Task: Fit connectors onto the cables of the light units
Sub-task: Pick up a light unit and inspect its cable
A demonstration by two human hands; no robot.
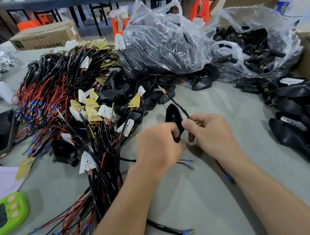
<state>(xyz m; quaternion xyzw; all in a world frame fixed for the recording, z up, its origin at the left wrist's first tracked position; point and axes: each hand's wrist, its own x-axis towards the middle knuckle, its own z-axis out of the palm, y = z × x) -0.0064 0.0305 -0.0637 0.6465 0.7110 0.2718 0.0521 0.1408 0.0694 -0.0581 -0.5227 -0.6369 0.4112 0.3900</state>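
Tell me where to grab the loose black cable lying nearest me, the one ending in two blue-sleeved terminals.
Pinch the cable on its black sheath, just behind the forked terminals, from above, fingers across it. It lies flat on the table, and its far end disappears behind the left forearm.

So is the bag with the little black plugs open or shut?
Open: the bag has its mouth spread wide, and the plugs lie bare inside.

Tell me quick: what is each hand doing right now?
Left hand: closed, gripping the black housing.
Right hand: closed, pinching the black cable.
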